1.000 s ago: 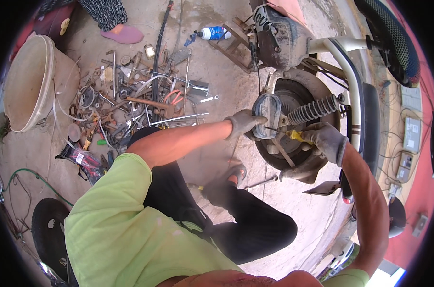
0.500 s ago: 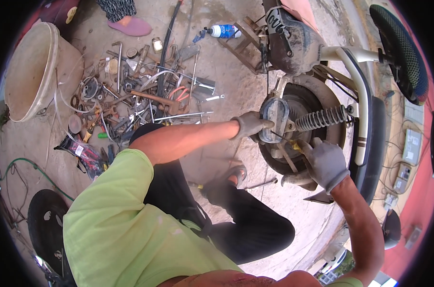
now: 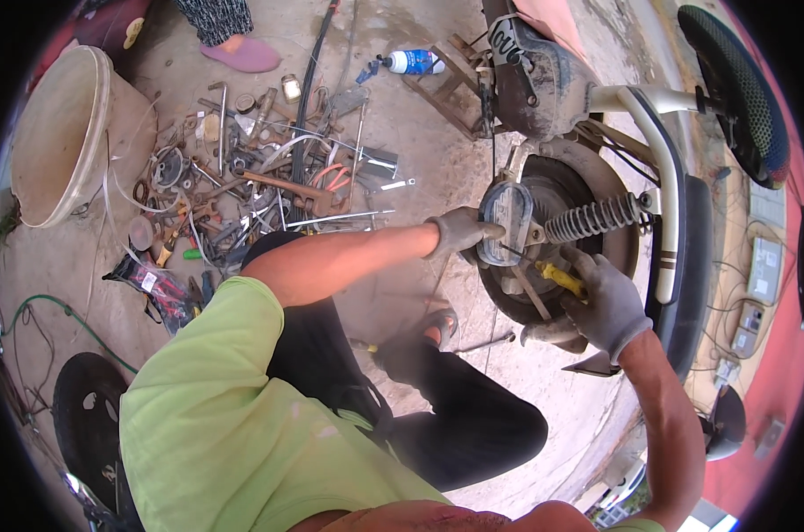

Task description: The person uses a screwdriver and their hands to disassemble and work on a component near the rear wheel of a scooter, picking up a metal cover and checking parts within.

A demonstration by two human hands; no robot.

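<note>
My right hand [image 3: 606,301], in a grey glove, holds a screwdriver [image 3: 563,278] by its yellow handle. The thin shaft points left to the lower edge of an oval grey housing [image 3: 511,206] beside the wheel; the tip's exact contact cannot be made out. My left hand [image 3: 459,232], gloved too, grips the left edge of that housing, thumb on its face and other fingers mostly hidden. Right of the housing a coil spring shock absorber [image 3: 592,220] slants up across the black tyre [image 3: 544,160] of a two-wheeled vehicle.
Many loose tools, including a rusty hammer [image 3: 286,184], lie heaped at left by a large pale bucket [image 3: 60,133]. A blue and white bottle [image 3: 415,62] lies near a rusty metal stand [image 3: 446,93]. Another person's pink shoe [image 3: 240,55] shows at the top. A long bar [image 3: 486,342] rests near my foot.
My right hand's fingers have loosened and shifted on the screwdriver, so more of its yellow handle shows. My left hand stays on the housing. The view has moved slightly.
</note>
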